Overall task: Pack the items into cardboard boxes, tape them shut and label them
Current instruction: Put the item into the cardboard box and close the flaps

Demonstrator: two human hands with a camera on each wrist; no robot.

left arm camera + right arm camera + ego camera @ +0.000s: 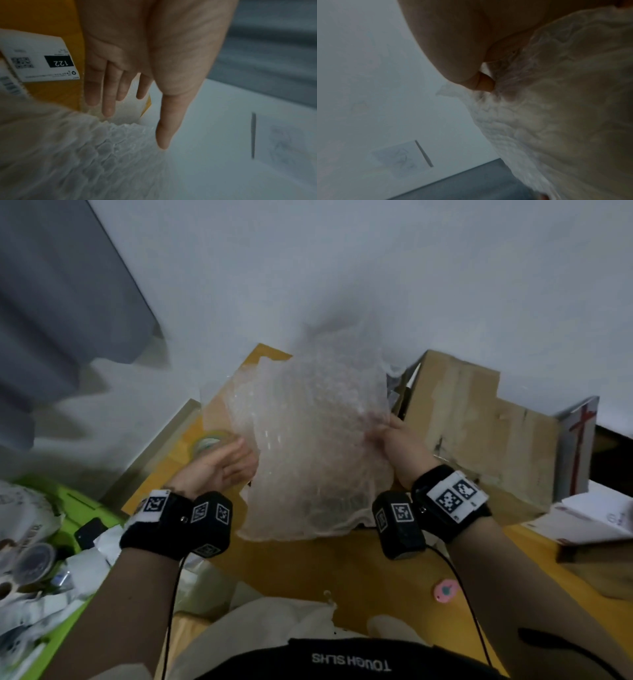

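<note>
A large clear sheet of bubble wrap [308, 440] hangs upright above the yellow table [325, 570]. My right hand [383, 433] pinches its right edge, and the right wrist view shows the thumb [485, 83] pressed into the bubble wrap [556, 108]. My left hand [236, 460] is at the sheet's left side, palm toward it. Its fingers [108, 94] are straight and spread beside the bubble wrap [85, 155], gripping nothing. An open cardboard box [479, 422] stands just right of the sheet. A roll of clear tape [209, 440] lies behind my left hand.
A green bin [78, 508] full of cups and paper sits at the left. A white printed box [599, 522] lies at the right and a small pink object [445, 590] near the front. A white shipping label marked 122 [42, 60] lies on the table. A wall rises behind.
</note>
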